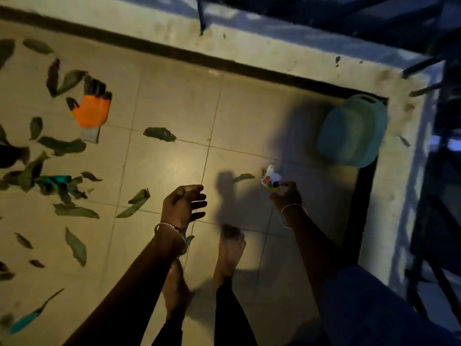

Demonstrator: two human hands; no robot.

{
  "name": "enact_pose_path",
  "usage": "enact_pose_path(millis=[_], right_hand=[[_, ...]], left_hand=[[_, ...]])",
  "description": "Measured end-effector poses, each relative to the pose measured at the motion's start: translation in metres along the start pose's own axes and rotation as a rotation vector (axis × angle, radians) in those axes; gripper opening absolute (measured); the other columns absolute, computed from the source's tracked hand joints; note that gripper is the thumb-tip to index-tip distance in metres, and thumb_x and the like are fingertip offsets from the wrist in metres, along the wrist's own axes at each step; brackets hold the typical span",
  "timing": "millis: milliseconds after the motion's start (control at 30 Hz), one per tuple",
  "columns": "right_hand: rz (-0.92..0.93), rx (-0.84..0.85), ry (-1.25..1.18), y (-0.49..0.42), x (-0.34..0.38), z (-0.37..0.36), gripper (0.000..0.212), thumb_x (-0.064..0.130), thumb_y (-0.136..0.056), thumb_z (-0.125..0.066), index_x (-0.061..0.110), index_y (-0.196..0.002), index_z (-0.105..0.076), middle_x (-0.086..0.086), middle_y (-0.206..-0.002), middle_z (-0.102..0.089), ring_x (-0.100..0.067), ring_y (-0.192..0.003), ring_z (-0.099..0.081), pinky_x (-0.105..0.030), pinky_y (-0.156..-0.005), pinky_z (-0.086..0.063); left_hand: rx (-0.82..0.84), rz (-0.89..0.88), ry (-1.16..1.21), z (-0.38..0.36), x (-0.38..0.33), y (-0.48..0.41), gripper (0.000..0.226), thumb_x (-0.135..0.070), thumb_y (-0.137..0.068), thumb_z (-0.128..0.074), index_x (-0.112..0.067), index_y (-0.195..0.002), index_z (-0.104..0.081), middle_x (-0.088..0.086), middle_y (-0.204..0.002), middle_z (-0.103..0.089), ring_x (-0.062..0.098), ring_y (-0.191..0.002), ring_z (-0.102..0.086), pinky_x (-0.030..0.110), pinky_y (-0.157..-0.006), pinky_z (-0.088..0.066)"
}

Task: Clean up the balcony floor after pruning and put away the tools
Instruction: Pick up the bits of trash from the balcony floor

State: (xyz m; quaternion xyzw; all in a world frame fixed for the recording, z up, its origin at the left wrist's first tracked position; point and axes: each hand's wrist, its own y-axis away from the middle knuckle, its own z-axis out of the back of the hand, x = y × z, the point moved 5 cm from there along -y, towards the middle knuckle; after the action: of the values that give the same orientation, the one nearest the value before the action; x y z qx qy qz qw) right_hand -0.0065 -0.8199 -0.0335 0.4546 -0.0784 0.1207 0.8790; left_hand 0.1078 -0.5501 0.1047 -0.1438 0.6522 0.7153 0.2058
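Obs.: a person stoops barefoot over the tiled balcony floor. The light is dim and the frame is somewhat blurred. Step in hand, as I judge it: picking loose litter off the tiles by hand.

Right hand: low, fingers curled, thumb and fingertips pinching the lower edge of a crumpled wrapper, white with coloured print. Cannot tell whether the wrapper is clear of the tile or touching it. Left hand: open, fingers loosely spread, holding nothing.

To do it well:
- Gather the bulk of the wrapper into the fingers. An edge pinch on crumpled film is likely to slip.
- Use the idle left hand in the same stoop to take the small leaf lying just left of the wrapper.
- Carry both to the teal plastic container, if that is the waste bin. I cannot confirm its use.

Positions: the wrapper sits at the right fingertips, ahead and slightly left of that hand. The small leaf lies between the two hands, nearer the right. The container stands beyond the right hand in the floor's corner, against the kerb. The bulk of the fallen leaves lies well to the left of the left hand, and an orange work glove lies among them, well apart from both hands. A teal object in the pile may be a tool, but it is too blurred to tell.
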Motion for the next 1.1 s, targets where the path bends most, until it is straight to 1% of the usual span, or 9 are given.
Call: enact_pose_path(millis=[333, 433, 500, 600, 700, 800, 900, 1033, 1100], right_hand=[[0.076, -0.103, 0.254, -0.125, -0.023, -0.088, 0.08, 0.051, -0.066, -0.045, 0.006, -0.132, -0.052, -0.025, -0.125, -0.057, -0.039, -0.117, -0.056, -0.037, -0.093, -0.043], [0.173, -0.024, 0.332, -0.103, -0.014, -0.112, 0.053, 0.04, -0.086, -0.058, 0.001, -0.121, -0.065, -0.022, -0.122, -0.064, -0.034, -0.113, -0.06, -0.031, -0.087, -0.044], [0.194, 0.072, 0.183, -0.063, -0.006, -0.128, 0.03, 0.025, -0.092, -0.062, 0.001, -0.106, -0.072, -0.018, -0.115, -0.068, -0.031, -0.107, -0.061, -0.032, -0.085, -0.045], [0.095, 0.207, -0.227, 0.022, 0.009, -0.14, 0.018, 0.037, -0.074, -0.072, 0.019, -0.072, -0.074, -0.011, -0.086, -0.069, -0.03, -0.087, -0.065, -0.037, -0.075, -0.05], [-0.128, 0.244, -0.625, 0.101, 0.019, -0.147, 0.023, 0.028, -0.062, -0.084, 0.017, -0.078, -0.071, -0.011, -0.085, -0.067, -0.025, -0.077, -0.064, -0.033, -0.065, -0.05], [-0.179, 0.373, -0.8, 0.181, 0.048, -0.142, 0.031, 0.022, -0.063, -0.083, 0.009, -0.089, -0.07, -0.012, -0.092, -0.069, -0.028, -0.087, -0.063, -0.041, -0.078, -0.052], [-0.174, 0.451, -0.799, 0.259, 0.084, -0.115, 0.015, 0.019, -0.083, -0.072, 0.015, -0.09, -0.06, 0.006, -0.062, -0.072, -0.026, -0.087, -0.061, -0.046, -0.091, -0.053], [-0.096, 0.789, -1.045, 0.386, 0.154, -0.075, 0.027, 0.012, -0.064, -0.077, 0.014, -0.078, -0.054, -0.004, -0.065, -0.063, -0.018, -0.065, -0.061, -0.028, -0.062, -0.054], [-0.007, 0.866, -1.056, 0.444, 0.19, -0.051, 0.009, 0.016, -0.077, -0.064, 0.015, -0.073, -0.056, -0.003, -0.069, -0.056, -0.015, -0.061, -0.058, -0.025, -0.058, -0.05]], left_hand=[[-0.014, -0.016, 0.031, 0.039, 0.092, -0.091, 0.019, -0.004, -0.094, -0.05, -0.009, -0.097, -0.069, 0.017, -0.092, -0.068, 0.027, -0.083, -0.066, 0.036, -0.073, -0.053], [-0.077, 0.033, 0.108, 0.06, 0.11, -0.087, 0.018, -0.003, -0.093, -0.052, -0.009, -0.091, -0.069, 0.015, -0.088, -0.068, 0.028, -0.082, -0.065, 0.035, -0.07, -0.051], [-0.108, 0.057, 0.143, 0.077, 0.112, -0.073, 0.017, -0.003, -0.093, -0.053, -0.008, -0.091, -0.069, 0.012, -0.084, -0.067, 0.028, -0.082, -0.065, 0.035, -0.07, -0.051], [-0.13, 0.064, 0.2, 0.104, 0.102, -0.043, 0.02, -0.002, -0.093, -0.052, -0.002, -0.105, -0.067, 0.012, -0.084, -0.066, 0.027, -0.083, -0.064, 0.033, -0.068, -0.052], [-0.151, 0.018, 0.24, 0.133, 0.076, -0.005, 0.022, -0.001, -0.092, -0.051, -0.002, -0.107, -0.068, 0.011, -0.084, -0.066, 0.025, -0.08, -0.065, 0.033, -0.066, -0.053], [-0.161, -0.03, 0.282, 0.166, 0.046, 0.042, 0.022, -0.003, -0.092, -0.051, -0.007, -0.102, -0.07, 0.008, -0.082, -0.067, 0.021, -0.077, -0.065, 0.032, -0.065, -0.053], [-0.162, -0.075, 0.314, 0.198, 0.017, 0.093, 0.02, -0.004, -0.093, -0.05, -0.009, -0.097, -0.069, 0.008, -0.083, -0.066, 0.021, -0.076, -0.063, 0.031, -0.064, -0.052], [-0.183, -0.103, 0.393, 0.249, -0.018, 0.174, 0.02, -0.004, -0.094, -0.05, -0.01, -0.095, -0.069, 0.008, -0.085, -0.067, 0.021, -0.074, -0.063, 0.03, -0.063, -0.053], [-0.193, -0.111, 0.427, 0.278, -0.037, 0.218, 0.02, -0.005, -0.095, -0.051, -0.012, -0.093, -0.069, 0.007, -0.085, -0.067, 0.02, -0.074, -0.063, 0.03, -0.062, -0.053]])
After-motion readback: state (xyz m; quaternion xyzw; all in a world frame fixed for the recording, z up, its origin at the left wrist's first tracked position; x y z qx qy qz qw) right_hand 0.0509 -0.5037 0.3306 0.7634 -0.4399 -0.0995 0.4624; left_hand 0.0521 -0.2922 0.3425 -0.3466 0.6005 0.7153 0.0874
